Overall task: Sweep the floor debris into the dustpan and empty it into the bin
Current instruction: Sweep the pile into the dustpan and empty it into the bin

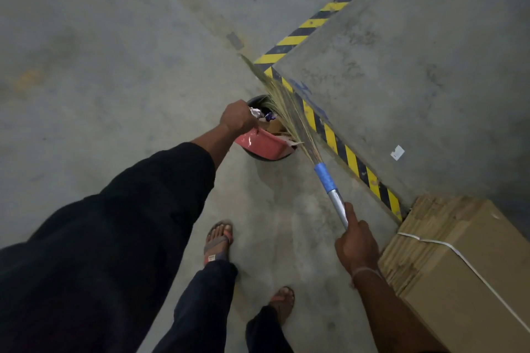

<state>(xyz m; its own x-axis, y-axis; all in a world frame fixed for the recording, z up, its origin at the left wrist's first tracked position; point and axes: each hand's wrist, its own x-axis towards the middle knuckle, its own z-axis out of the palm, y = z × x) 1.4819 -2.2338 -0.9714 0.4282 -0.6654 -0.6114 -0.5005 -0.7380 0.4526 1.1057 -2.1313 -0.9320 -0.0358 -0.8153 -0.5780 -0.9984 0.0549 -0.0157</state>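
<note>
**Dustpan tipped over the bin**

Now the left hand (pixel 237 117) grips the pink dustpan (pixel 262 144), its fingers curled round the handle end, and holds the pan tilted over the black bin (pixel 259 156) on the concrete floor (pixel 100 37). Crumpled paper and scraps (pixel 265 117) lie at the pan's mouth inside the bin's rim. The right hand (pixel 355 241), at five o'clock from the bin, has its fingers clamped on the broom (pixel 325 178) by its metal handle; the straw bristles reach across the bin's one-o'clock side. Yellow-black hazard tape (pixel 329 135) runs just beyond. A cardboard box (pixel 464 266) stands at four o'clock.
</note>
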